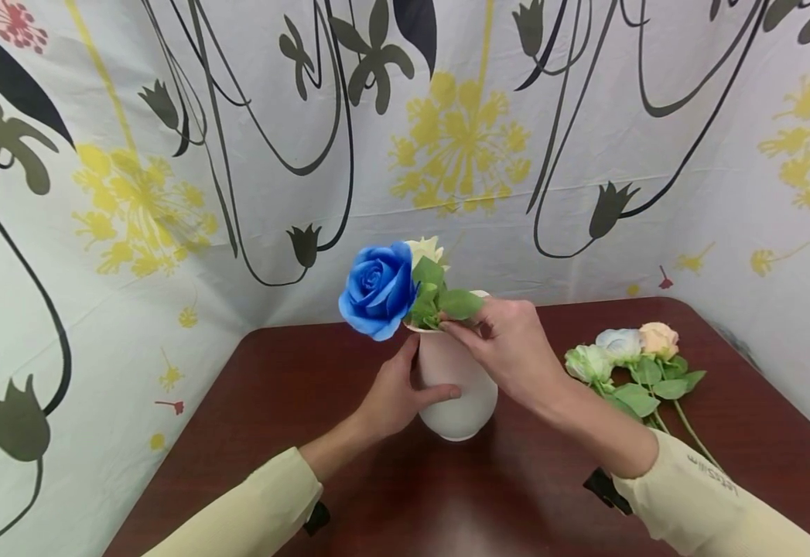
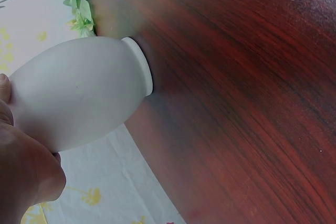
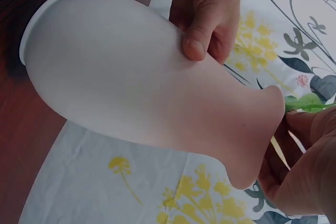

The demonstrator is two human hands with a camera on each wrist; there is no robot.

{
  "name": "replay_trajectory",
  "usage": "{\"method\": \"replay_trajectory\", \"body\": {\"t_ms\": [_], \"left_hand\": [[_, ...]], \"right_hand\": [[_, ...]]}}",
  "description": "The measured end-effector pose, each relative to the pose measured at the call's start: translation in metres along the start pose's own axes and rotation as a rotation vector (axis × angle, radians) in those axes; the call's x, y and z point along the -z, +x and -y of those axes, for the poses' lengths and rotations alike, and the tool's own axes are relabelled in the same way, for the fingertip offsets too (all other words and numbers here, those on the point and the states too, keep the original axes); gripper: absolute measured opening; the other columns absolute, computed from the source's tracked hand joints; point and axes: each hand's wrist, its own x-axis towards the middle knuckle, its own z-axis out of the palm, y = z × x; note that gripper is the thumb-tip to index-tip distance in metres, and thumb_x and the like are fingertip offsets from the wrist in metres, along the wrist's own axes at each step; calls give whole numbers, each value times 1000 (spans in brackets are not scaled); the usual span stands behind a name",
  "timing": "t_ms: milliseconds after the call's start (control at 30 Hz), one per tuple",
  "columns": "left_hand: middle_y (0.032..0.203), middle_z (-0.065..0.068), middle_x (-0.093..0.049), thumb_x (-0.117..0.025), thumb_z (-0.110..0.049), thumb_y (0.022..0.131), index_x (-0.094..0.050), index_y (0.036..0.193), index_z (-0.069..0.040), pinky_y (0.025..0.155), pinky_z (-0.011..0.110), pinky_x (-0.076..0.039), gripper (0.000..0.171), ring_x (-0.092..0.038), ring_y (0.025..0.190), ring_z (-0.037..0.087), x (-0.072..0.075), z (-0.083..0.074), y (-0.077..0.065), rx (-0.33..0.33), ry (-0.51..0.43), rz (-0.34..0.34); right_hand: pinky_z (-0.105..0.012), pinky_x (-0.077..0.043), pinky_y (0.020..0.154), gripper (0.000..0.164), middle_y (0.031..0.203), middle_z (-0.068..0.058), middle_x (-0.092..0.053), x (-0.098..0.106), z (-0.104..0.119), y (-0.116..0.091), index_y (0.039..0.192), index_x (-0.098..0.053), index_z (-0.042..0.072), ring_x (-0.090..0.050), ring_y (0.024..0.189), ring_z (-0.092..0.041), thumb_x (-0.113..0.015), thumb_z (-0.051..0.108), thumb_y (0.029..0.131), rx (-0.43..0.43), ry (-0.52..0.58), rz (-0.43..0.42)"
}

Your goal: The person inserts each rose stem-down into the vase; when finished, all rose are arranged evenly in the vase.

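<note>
A white vase (image 1: 459, 387) stands upright on the table, its flared rim and rounded body plain in the right wrist view. My left hand (image 1: 392, 391) grips the vase's left side, thumb across the front. At the mouth, my right hand (image 1: 516, 344) pinches a green stem (image 3: 315, 107) between thumb and fingers. A large blue rose (image 1: 378, 290) leans out over the left of the rim. Behind it shows a cream flower (image 1: 428, 250), with green leaves (image 1: 429, 290) beside both. I cannot tell which flower the pinched stem belongs to. The lower stems are hidden.
To the right on the dark red-brown wooden table (image 1: 293, 402) lie a pale green flower (image 1: 589, 362), a pale blue flower (image 1: 619, 344) and a peach flower (image 1: 658, 340), with leafy stems toward me. A patterned cloth (image 1: 377, 193) hangs around the table's back and sides.
</note>
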Motion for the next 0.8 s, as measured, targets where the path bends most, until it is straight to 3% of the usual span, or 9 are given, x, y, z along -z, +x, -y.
{"method": "replay_trajectory", "body": {"t_ms": [167, 333, 433, 567, 800], "left_hand": [[155, 1, -54, -92, -14, 84, -31, 164, -19, 111, 46, -50, 101, -60, 134, 21, -2, 3, 1, -24, -9, -6], [152, -2, -56, -91, -17, 86, -33, 163, -21, 110, 43, -51, 97, -61, 131, 17, -1, 2, 0, -9, -5, -8], [151, -7, -56, -90, -23, 89, -32, 162, -27, 110, 39, -51, 94, -60, 131, 13, -1, 2, 0, 20, -19, 2], [151, -12, -55, -88, -30, 90, -31, 162, -34, 111, 38, -50, 92, -59, 132, 10, -1, 1, -1, 55, -37, 10], [151, -11, -55, -88, -35, 90, -32, 163, -33, 111, 41, -50, 92, -59, 132, 11, 0, -3, -1, 106, -28, 0]], "right_hand": [[-32, -55, 59, 21, 90, 0, -79, -1, 0, -1, 108, -82, 9, -65, 69, -11, -89, 12, 88, -8, 50, -24], [-35, -58, 61, 16, 92, 3, -78, -3, 2, 1, 103, -82, 11, -68, 73, -10, -89, 11, 88, 23, 99, -35], [-32, -61, 69, 17, 97, 4, -78, -5, 2, 2, 103, -83, 14, -70, 84, -10, -89, 9, 87, 46, 100, -3], [-37, -63, 82, 20, 106, 3, -79, -7, 4, 3, 104, -85, 15, -73, 101, -15, -90, 8, 86, 52, 87, 39], [-43, -61, 86, 15, 110, 0, -79, -7, 8, 8, 104, -85, 15, -72, 108, -22, -87, 12, 90, 37, -1, 123]]}}
